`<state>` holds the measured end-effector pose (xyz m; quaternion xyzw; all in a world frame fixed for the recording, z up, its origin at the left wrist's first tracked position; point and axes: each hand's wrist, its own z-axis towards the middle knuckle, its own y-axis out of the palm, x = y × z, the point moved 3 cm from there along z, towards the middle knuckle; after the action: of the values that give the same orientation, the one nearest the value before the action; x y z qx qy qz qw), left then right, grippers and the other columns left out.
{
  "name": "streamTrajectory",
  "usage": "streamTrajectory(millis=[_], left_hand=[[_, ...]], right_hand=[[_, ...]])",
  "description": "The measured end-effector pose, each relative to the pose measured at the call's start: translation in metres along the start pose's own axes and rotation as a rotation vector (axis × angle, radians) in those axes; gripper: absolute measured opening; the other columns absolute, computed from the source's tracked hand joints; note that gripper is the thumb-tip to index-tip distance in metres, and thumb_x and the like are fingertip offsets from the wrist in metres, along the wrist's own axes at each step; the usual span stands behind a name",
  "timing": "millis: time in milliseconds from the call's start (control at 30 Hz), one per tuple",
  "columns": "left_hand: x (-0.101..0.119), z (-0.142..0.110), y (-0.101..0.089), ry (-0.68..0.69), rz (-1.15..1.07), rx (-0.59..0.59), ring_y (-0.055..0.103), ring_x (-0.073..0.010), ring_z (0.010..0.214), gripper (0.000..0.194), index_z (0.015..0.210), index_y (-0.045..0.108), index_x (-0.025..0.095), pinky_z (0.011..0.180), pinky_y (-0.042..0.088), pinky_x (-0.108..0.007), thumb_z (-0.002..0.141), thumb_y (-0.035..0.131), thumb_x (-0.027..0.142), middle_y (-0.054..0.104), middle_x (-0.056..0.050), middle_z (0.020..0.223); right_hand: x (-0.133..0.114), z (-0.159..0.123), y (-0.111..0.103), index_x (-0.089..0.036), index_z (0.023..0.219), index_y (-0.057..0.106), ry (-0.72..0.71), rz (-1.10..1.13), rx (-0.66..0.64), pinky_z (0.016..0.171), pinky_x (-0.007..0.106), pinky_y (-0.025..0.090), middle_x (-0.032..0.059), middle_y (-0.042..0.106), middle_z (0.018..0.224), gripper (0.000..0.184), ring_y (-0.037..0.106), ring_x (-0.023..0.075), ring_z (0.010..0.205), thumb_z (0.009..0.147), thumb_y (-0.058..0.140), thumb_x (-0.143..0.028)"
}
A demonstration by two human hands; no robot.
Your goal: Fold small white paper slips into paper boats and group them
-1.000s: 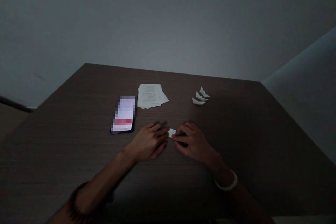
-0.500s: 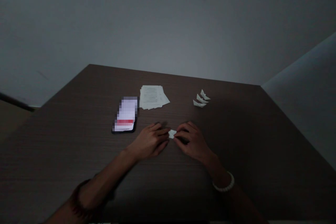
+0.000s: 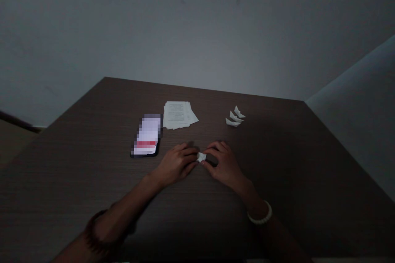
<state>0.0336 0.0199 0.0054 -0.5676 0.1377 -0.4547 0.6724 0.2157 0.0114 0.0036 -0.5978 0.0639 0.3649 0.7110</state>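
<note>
Pinching from both sides, left hand (image 3: 175,165) and right hand (image 3: 225,165) hold a folded paper (image 3: 201,157): light, soft, best taken by its edges.

**Q:** Overall light level?
**A:** Dim. The wall (image 3: 197,37) is a pale grey, brightest just above the far edge of the surface (image 3: 77,172). The source cannot be told.

**Q:** Shadows?
**A:** Deep toward the bottom of the frame, where the left forearm (image 3: 123,209) fades into darkness. The left hand (image 3: 174,164) and right hand (image 3: 226,164) show little detail.

**Q:** Sharpness?
**A:** Soft and grainy. Print on the sheets of paper (image 3: 179,115) is unreadable, and a mosaic block pixelates the phone (image 3: 147,135).

**Q:** Distortion?
**A:** Wide-angle stretching, strongest at the frame edges.
</note>
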Motion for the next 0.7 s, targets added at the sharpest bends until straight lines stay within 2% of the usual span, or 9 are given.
streamTrajectory(millis=[233,367,533,700], left_hand=[[-0.001,0.000,0.002,-0.021,-0.050,0.023,0.056,-0.0232,0.098,0.014,0.099,0.068,0.017,0.084,0.047,-0.038,0.092,0.056,0.022,0.067,-0.006,0.112],[-0.001,0.001,0.000,-0.065,-0.110,0.050,0.057,-0.0223,0.089,0.007,0.089,0.066,0.017,0.079,0.047,-0.037,0.089,0.059,0.019,0.069,-0.005,0.094],[-0.004,0.000,-0.004,-0.204,-0.247,0.132,0.057,-0.0194,0.078,0.006,0.083,0.062,0.016,0.069,0.046,-0.032,0.086,0.063,0.022,0.063,-0.004,0.079],[0.001,0.002,-0.009,-0.089,-0.353,0.194,0.058,-0.0175,0.078,0.010,0.087,0.067,0.017,0.073,0.047,-0.032,0.090,0.059,0.021,0.067,-0.004,0.082]], right_hand=[[0.002,0.002,0.002,-0.022,0.090,0.064,0.027,0.088,0.021,0.085,0.040,0.042,0.0036,0.065,0.096,0.025,0.055,0.0237,0.093,0.070,0.079,-0.021],[0.002,0.001,0.006,-0.022,0.085,0.063,0.057,0.186,0.047,0.079,0.036,0.042,0.0002,0.067,0.085,0.024,0.058,0.0203,0.084,0.070,0.079,-0.016],[0.001,0.000,0.009,-0.023,0.073,0.063,0.064,0.278,0.116,0.069,0.031,0.041,-0.0023,0.063,0.070,0.014,0.055,0.0158,0.068,0.076,0.074,-0.015],[0.000,0.000,0.004,-0.023,0.073,0.065,0.045,0.319,0.174,0.065,0.030,0.041,-0.0025,0.062,0.066,0.013,0.054,0.0150,0.065,0.076,0.074,-0.014]])
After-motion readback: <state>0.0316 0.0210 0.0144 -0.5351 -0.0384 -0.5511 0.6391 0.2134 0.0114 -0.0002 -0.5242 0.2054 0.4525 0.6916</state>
